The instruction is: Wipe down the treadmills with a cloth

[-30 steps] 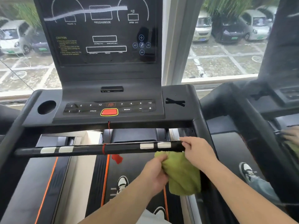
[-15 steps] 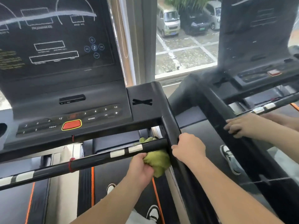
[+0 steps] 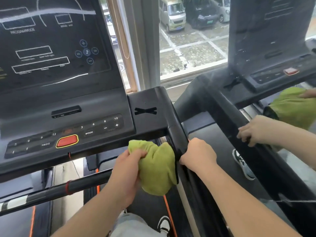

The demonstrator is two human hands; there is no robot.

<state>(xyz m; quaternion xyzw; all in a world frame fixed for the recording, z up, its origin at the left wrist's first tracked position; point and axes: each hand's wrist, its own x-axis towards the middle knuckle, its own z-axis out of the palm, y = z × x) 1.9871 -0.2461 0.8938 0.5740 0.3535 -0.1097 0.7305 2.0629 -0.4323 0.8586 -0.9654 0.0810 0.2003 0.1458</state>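
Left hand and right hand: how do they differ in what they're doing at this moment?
The left hand grips a bunched green cloth; the right hand holds no cloth and is curled round the black side rail. The left hand sits just below the console's front edge, inside the rail; the right hand sits on the rail itself, further right. Both have curled fingers and lie close together, with the cloth between them.

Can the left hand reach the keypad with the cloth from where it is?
Probably yes: the left hand holds the cloth just below the keypad, near its right end, with nothing between them.
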